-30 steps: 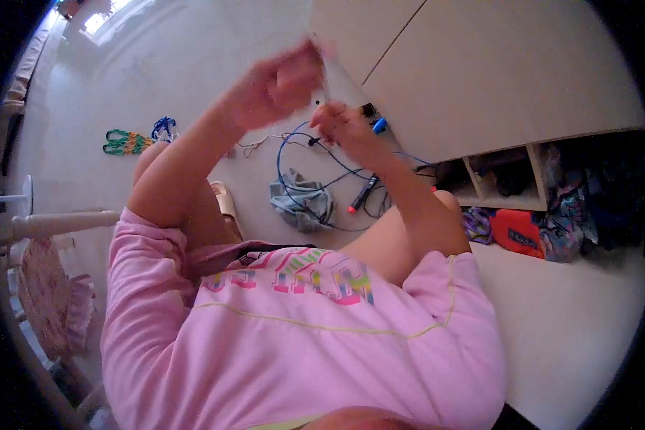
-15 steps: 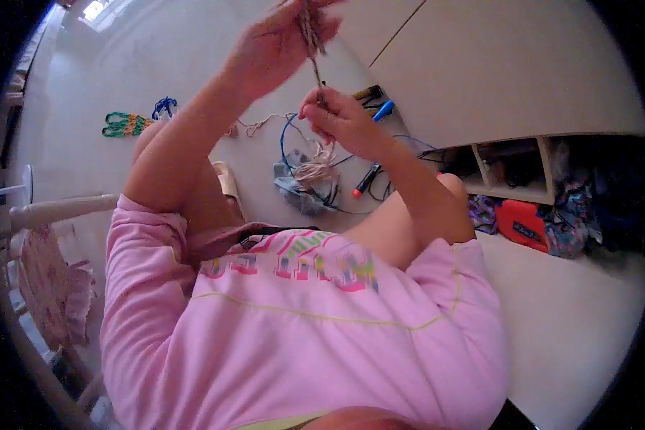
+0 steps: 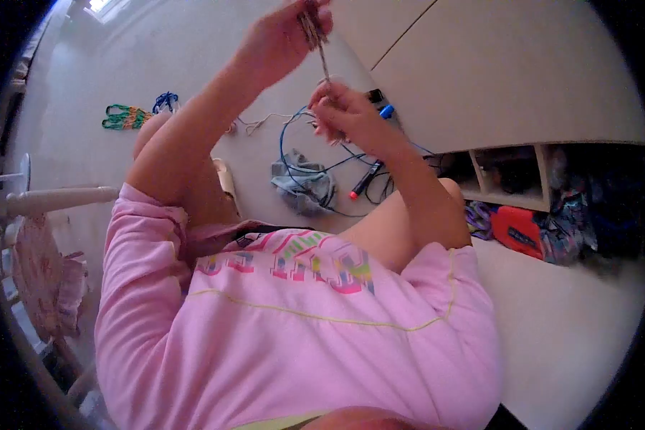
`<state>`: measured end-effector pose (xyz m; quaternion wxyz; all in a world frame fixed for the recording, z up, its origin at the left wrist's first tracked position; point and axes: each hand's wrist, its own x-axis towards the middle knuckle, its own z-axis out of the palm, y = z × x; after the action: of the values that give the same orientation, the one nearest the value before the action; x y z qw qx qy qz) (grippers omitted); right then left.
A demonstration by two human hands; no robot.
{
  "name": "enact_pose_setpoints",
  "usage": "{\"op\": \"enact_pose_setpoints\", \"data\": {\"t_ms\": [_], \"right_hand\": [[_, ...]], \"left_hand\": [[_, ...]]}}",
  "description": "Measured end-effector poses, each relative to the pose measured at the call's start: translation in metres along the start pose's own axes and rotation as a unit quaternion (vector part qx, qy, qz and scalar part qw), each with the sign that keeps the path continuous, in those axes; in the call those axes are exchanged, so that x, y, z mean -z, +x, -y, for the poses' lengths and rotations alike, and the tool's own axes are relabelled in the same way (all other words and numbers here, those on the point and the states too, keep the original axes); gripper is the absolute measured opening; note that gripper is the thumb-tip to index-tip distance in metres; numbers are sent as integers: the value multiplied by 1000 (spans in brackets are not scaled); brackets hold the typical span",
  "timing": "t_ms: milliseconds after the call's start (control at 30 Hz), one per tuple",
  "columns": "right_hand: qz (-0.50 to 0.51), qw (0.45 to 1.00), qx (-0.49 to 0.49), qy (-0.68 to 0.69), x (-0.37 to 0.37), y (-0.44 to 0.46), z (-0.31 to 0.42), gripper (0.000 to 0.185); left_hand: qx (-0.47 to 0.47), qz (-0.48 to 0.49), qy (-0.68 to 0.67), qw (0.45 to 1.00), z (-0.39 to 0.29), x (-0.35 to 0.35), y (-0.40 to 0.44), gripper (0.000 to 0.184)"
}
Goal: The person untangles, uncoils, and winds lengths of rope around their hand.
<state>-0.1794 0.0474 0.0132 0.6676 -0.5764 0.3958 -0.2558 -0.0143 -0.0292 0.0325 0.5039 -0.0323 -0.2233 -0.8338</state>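
High in the view, my left hand (image 3: 283, 34) is closed around a looped bundle of brownish cord (image 3: 310, 30). A twisted length of it runs down to my right hand (image 3: 347, 115), whose fingers are pinched on the cord. Pale pinkish strands show just under and behind the right hand, partly hidden by it. Below the hands a grey cloth (image 3: 301, 188) lies crumpled on the floor, with a thin blue cable (image 3: 282, 140) looped over it. A thin whitish cord (image 3: 261, 123) trails across the floor to the left of the right hand.
A green and yellow knotted cord piece (image 3: 125, 117) and a blue cord bundle (image 3: 166, 102) lie at left. Right of the cloth is a black pen-like tool with a red tip (image 3: 366, 180). A shelf unit (image 3: 545, 175) and a red pouch (image 3: 517, 231) stand at right, a white chair (image 3: 61, 201) at left.
The pale strands that hung over the grey cloth are now up by my right hand, uncovering the cloth. My left hand has shifted slightly and the right hand has risen a little.
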Motion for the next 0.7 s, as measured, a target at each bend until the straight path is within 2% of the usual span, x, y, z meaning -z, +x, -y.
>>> {"op": "enact_pose_setpoints", "data": {"t_ms": [33,67,100,200,267,300,333,367,400,433,467,500,533,567,600,633,667,700], "right_hand": [[85,996,11,19,1,7,-14,15],[91,995,2,26,3,11,-23,16],[96,995,-7,33,2,13,-24,18],[63,997,-27,24,3,21,-36,20],[46,998,-41,26,3,22,-47,20],[37,996,-69,37,1,19,-44,23],[46,996,-71,42,2,19,-41,22],[55,995,-74,46,4,18,-39,21],[64,994,-76,50,7,16,-35,20],[45,998,-37,31,16,12,-26,13],[8,998,3,64,29,8,-24,10],[-30,994,41,95,44,5,-20,8],[-69,987,77,124,58,3,-17,8],[-118,983,89,109,69,1,-16,7],[-168,976,102,94,80,0,-17,6],[-218,966,117,79,85,-2,-18,5],[-195,975,97,-31,87,-3,-19,3],[-171,972,77,-142,85,-4,-19,2]], "left_hand": [[-32,21,-11,999,-9,-2,4,30],[-64,43,-21,997,-17,-2,9,37],[-97,142,46,984,-26,-5,14,48],[-162,99,71,979,-44,-11,10,48],[-267,43,164,949,-64,-14,12,51],[-344,-27,270,899,-65,-28,13,42],[-414,-95,370,826,-65,-38,13,37],[-400,-62,624,669,-78,-21,10,30],[-351,-23,821,450,-99,13,3,24],[-271,17,943,191,-107,40,-2,22],[-137,35,981,133,-90,47,-11,21],[-129,100,951,264,-76,63,-16,30],[158,-14,890,428,-53,44,-19,40],[206,15,851,483,-38,14,-26,49],[237,54,796,554,-25,12,-31,54],[321,98,699,632,-20,-4,-35,51],[412,122,587,686,-15,-21,-40,49],[448,165,458,750,-11,-26,-46,41]]}}
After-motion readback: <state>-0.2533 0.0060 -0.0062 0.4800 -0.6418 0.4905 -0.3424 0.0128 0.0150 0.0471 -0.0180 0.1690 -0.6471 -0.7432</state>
